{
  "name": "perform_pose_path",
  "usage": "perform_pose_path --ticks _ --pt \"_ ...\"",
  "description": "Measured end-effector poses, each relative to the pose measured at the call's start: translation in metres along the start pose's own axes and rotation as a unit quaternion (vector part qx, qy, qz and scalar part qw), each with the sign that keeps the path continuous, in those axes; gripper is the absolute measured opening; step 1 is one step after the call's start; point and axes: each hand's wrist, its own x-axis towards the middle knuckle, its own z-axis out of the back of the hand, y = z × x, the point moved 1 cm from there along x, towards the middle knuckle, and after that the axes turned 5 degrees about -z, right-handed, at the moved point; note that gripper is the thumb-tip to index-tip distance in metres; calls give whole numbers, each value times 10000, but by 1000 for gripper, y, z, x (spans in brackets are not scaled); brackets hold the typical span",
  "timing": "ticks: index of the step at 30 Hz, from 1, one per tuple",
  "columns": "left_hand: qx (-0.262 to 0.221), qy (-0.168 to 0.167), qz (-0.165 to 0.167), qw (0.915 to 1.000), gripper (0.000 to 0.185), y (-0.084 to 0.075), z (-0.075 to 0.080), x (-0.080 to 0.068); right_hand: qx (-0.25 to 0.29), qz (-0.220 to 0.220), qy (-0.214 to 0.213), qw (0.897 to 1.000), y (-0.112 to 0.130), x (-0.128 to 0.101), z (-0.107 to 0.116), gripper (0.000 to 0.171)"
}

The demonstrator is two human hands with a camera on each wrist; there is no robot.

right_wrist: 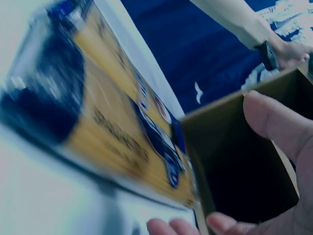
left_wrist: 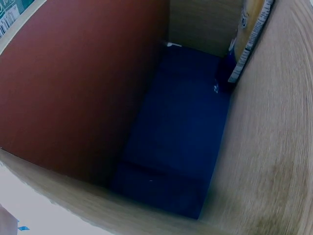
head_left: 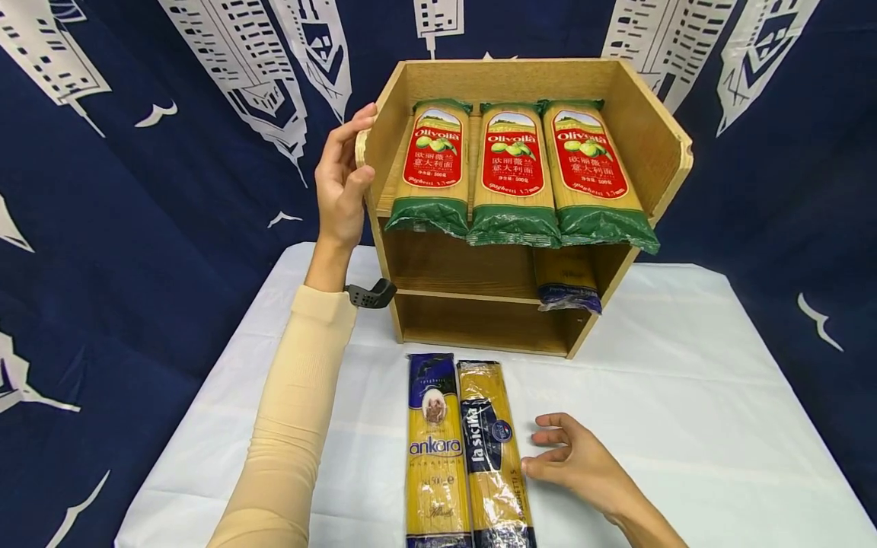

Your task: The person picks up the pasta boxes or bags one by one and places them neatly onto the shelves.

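Left hand [head_left: 340,186] grips the wooden shelf's [head_left: 658,144] side wall, right hand [head_left: 582,460] rests fingers loose and empty beside the la sicilia packet [head_left: 492,457] on the tabletop [head_left: 719,396] — pickup stage, I'd say — next, curl round it.

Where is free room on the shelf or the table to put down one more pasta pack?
The bottom shelf is bare. The middle shelf is free left of the dark pack. The white tablecloth is open right of the right hand. The top shelf is crowded with three green packs.
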Motion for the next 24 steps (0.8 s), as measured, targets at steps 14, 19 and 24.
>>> perform_pose_path --ticks 14,19,24 --pt "91 -5 -45 9999 85 1 -1 2 -208 -638 -858 9941 -8 -9 -41 88" --pt "35 -37 16 10000 84 1 -1 1 -524 -680 -1078 9905 -10 -10 -52 90" --pt "20 -29 53 10000 83 1 -1 -1 -1142 -541 -1200 9847 -13 -10 -64 102"
